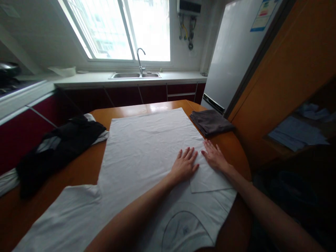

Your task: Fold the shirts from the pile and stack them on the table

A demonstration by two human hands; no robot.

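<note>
A white T-shirt [139, 147] lies spread on the wooden table, its hem toward the window and its neckline near me. Its right sleeve is folded inward over the body, while the other sleeve stretches out at the lower left. My left hand [185, 164] rests flat on the shirt beside the folded sleeve, fingers spread. Against the shirt's right edge, just above that fold, my right hand [214, 155] lies with its fingers stretched out. Neither hand grips anything.
Folded dark brown cloth [211, 121] sits at the table's [243, 154] far right. Black and white clothes [60, 148] are heaped on the left. Beyond are a counter with a sink [127, 75], a faucet [140, 59] and a fridge [233, 52]. Papers [296, 133] lie on a shelf at right.
</note>
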